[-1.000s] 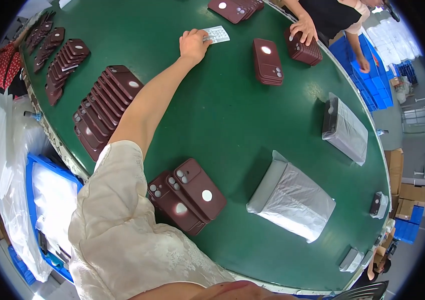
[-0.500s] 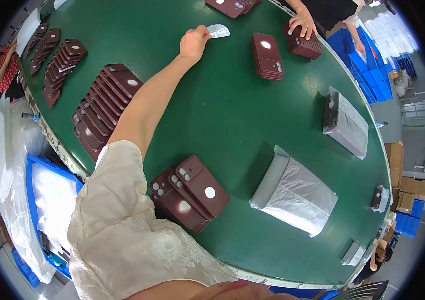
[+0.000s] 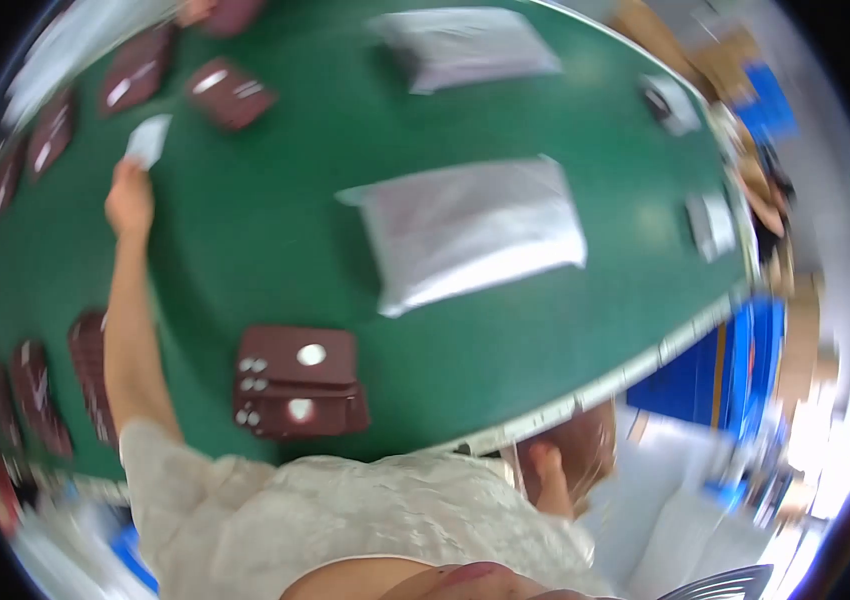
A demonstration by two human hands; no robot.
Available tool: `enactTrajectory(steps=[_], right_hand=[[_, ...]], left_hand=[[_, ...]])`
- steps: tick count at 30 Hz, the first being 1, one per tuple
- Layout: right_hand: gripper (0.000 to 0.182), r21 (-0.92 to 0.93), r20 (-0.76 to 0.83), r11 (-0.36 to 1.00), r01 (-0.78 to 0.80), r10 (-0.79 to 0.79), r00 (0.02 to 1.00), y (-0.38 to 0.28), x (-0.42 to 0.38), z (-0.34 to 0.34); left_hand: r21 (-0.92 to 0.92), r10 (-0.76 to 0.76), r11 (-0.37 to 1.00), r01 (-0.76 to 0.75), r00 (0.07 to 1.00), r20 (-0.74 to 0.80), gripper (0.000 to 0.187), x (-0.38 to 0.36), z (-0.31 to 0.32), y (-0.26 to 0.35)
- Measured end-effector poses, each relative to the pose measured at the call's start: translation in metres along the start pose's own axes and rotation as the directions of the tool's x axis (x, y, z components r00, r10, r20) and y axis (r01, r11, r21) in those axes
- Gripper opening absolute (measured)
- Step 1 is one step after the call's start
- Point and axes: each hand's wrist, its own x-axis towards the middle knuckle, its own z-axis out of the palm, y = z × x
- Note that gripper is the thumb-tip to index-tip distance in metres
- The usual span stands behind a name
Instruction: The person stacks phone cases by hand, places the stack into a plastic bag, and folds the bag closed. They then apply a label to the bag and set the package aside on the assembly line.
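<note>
My left hand reaches out over the green table, its fingers closed on a small white sheet. Ahead of it lies a stack of maroon phone cases. Closer to my body, more maroon phone cases lie overlapping, with camera holes at the left and a round white spot on each. My right hand is low beyond the near table edge, beside a glossy brown surface. Motion blurs its fingers, and I cannot tell whether it holds anything.
A large grey plastic-wrapped pack lies mid-table, with another wrapped pack behind it. Smaller wrapped bundles sit near the right edge. Rows of maroon cases stand at the left. Blue crates are beyond the table; another person's hand shows at the top.
The view has swung to the right, so the table contents appear shifted left and turned. My left hand still holds the white sheet. My right hand has come into view.
</note>
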Motion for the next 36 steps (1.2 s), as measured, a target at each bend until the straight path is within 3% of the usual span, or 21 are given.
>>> enactTrajectory(steps=[1,2,3,4,6,9,10,12,14,16,18,21,26,29,30,34,35,36], right_hand=[[0.022,-0.499,-0.183,0.861,0.099,-0.217,0.959,-0.016,-0.014,-0.009],[0.021,-0.630,-0.290,0.774,0.066,-0.313,0.904,-0.041,-0.030,-0.012],[0.022,-0.483,-0.419,0.872,-0.076,-0.155,0.895,-0.064,-0.045,-0.018],[0.019,-0.456,-0.537,0.889,-0.042,-0.237,0.810,-0.080,-0.056,-0.022],[0.015,-0.397,-0.671,0.915,0.073,-0.344,0.657,-0.098,-0.056,-0.032],[0.017,-0.334,-0.756,0.912,0.238,-0.410,0.510,-0.137,-0.054,-0.047],[0.017,-0.297,-0.767,0.913,0.279,-0.402,0.500,-0.145,-0.046,-0.048],[0.018,-0.253,-0.777,0.893,0.372,-0.416,0.472,-0.164,-0.035,-0.049],[0.018,-0.266,-0.777,0.838,0.476,-0.479,0.409,-0.190,-0.032,-0.043],[0.018,-0.277,-0.797,0.811,0.515,-0.493,0.348,-0.214,-0.040,-0.039],[0.018,-0.206,-0.766,0.786,0.582,-0.500,0.404,-0.232,-0.054,-0.040],[0.018,-0.120,-0.785,0.792,0.599,-0.445,0.431,-0.238,-0.066,-0.047],[0.020,0.076,-0.772,0.790,0.608,-0.339,0.538,-0.232,-0.082,-0.059],[0.022,-0.072,-0.811,0.727,0.682,-0.441,0.385,-0.227,-0.082,-0.063],[0.022,-0.146,-0.804,0.699,0.700,-0.497,0.328,-0.232,-0.085,-0.067],[0.024,-0.167,-0.767,0.718,0.675,-0.525,0.369,-0.262,-0.099,-0.068],[0.024,-0.171,-0.699,0.670,0.722,-0.599,0.391,-0.279,-0.104,-0.063],[0.024,-0.248,-0.723,0.644,0.724,-0.621,0.304,-0.297,-0.110,-0.055]], left_hand=[[-0.129,0.030,0.991,-0.041,0.996,-0.084,0.026,0.003,0.013,-0.017],[-0.078,0.202,0.975,-0.209,0.975,-0.095,0.021,0.018,0.026,-0.046],[-0.109,0.243,0.956,-0.271,0.945,-0.221,0.017,0.010,0.011,-0.024],[-0.045,0.251,0.959,-0.280,0.912,-0.324,0.017,-0.004,0.000,0.000],[-0.158,0.400,0.890,-0.428,0.899,-0.179,0.014,-0.025,-0.031,0.051],[-0.467,0.528,0.760,-0.453,0.848,0.037,0.010,-0.105,-0.103,0.187],[-0.555,0.590,0.711,-0.431,0.796,0.137,0.009,-0.137,-0.132,0.233],[-0.641,0.807,0.514,-0.570,0.575,0.137,0.010,-0.189,-0.160,0.294],[-0.610,0.916,0.380,-0.695,0.372,0.148,0.011,-0.231,-0.166,0.333],[-0.561,0.950,0.298,-0.772,0.297,0.096,0.010,-0.251,-0.147,0.349],[-0.507,0.977,0.205,-0.837,0.209,0.049,0.010,-0.265,-0.128,0.360],[-0.394,0.966,0.254,-0.883,0.248,0.068,0.010,-0.257,-0.100,0.355],[-0.321,0.978,0.208,-0.924,0.199,0.063,0.010,-0.257,-0.091,0.358],[-0.251,0.974,0.227,-0.941,0.223,0.046,0.032,-0.255,-0.090,0.365],[-0.278,0.960,0.278,-0.919,0.274,0.054,0.042,-0.254,-0.085,0.365],[-0.553,0.900,0.369,-0.747,0.436,0.012,0.040,-0.237,-0.084,0.370],[-0.694,0.868,0.406,-0.595,0.489,0.088,0.033,-0.229,-0.072,0.361],[-0.775,0.758,0.490,-0.398,0.633,0.154,0.028,-0.233,-0.089,0.363]])
